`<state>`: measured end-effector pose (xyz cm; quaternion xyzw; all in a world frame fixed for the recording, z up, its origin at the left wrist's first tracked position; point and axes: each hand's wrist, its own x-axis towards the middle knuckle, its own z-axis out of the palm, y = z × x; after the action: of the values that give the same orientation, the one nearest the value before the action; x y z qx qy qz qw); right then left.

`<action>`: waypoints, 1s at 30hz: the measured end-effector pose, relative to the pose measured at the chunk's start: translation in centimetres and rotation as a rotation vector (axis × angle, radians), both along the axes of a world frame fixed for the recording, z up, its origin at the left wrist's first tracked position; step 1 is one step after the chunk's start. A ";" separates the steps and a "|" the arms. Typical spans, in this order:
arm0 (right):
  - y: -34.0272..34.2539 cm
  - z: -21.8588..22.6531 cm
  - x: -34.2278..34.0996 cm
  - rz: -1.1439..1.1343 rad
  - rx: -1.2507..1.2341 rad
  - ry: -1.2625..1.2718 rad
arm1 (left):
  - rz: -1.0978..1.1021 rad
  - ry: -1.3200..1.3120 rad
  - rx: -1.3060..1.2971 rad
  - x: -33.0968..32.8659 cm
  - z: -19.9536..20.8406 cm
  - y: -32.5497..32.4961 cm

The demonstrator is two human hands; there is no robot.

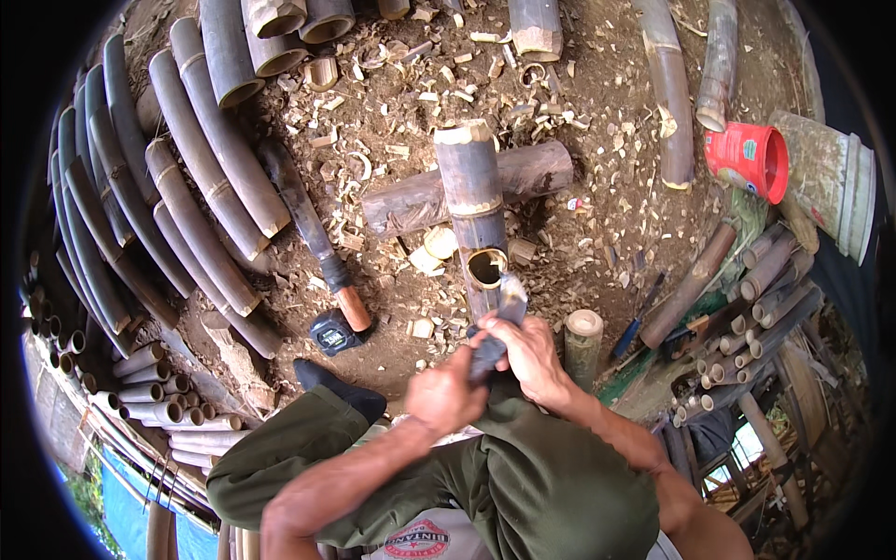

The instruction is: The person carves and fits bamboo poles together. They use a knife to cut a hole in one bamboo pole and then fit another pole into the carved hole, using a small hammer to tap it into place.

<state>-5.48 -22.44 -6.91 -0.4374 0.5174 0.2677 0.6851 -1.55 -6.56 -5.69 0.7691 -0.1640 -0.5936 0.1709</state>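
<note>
A thick brown bamboo pole (471,201) lies across a log (411,201) and runs toward me. It has a round hole (486,268) cut in its upper side. My left hand (443,392) and my right hand (530,355) are both closed around the dark handle of a knife (509,303), whose grey blade touches the pole just below the hole. My legs in olive trousers (523,485) fill the lower middle.
A large chopping knife with a wooden handle (313,238) and a black tape measure (333,332) lie on the chip-strewn ground at left. Bamboo poles (187,159) are stacked at left, short cut tubes (765,289) at right, beside a red plastic container (751,161).
</note>
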 end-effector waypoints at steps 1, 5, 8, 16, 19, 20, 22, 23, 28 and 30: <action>0.0 -0.9 -0.8 0.060 -0.136 -0.014 | 0.127 0.009 -0.013 -1.5 0.2 -2.4; 0.7 -0.9 -1.2 -0.060 0.003 -0.030 | -0.148 -0.126 -0.006 0.6 0.7 -1.3; 2.6 -2.0 -0.8 -0.543 0.792 -0.157 | -0.617 -0.433 -0.058 8.9 2.1 1.6; 1.1 -0.9 0.6 -0.265 0.409 0.009 | -0.470 0.030 -0.139 10.1 -0.9 2.7; 0.8 -1.4 -0.4 0.097 0.001 -0.034 | -0.075 0.093 -0.077 3.0 -1.5 1.9; 0.7 -1.5 -0.6 0.219 -0.130 -0.055 | 0.055 0.106 -0.054 1.1 -1.3 0.7; 0.6 -1.0 -0.4 0.352 -0.331 -0.081 | 0.448 0.154 -0.102 -2.8 -1.7 -1.8; 0.5 -1.1 -0.7 0.423 -0.414 -0.074 | 0.485 0.145 -0.120 -3.8 -1.8 -2.8; 1.5 -0.1 -1.1 0.441 -0.371 -0.286 | 0.517 0.063 -0.203 -4.0 -2.0 0.4; 2.7 -1.5 1.2 0.618 -0.177 -0.157 | 0.501 0.035 -0.051 -2.6 -3.6 2.9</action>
<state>-4.24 -19.74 -8.37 -0.6510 0.3269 0.3822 0.5686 -4.14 -3.65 -9.31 0.7709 0.0197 -0.5414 0.3350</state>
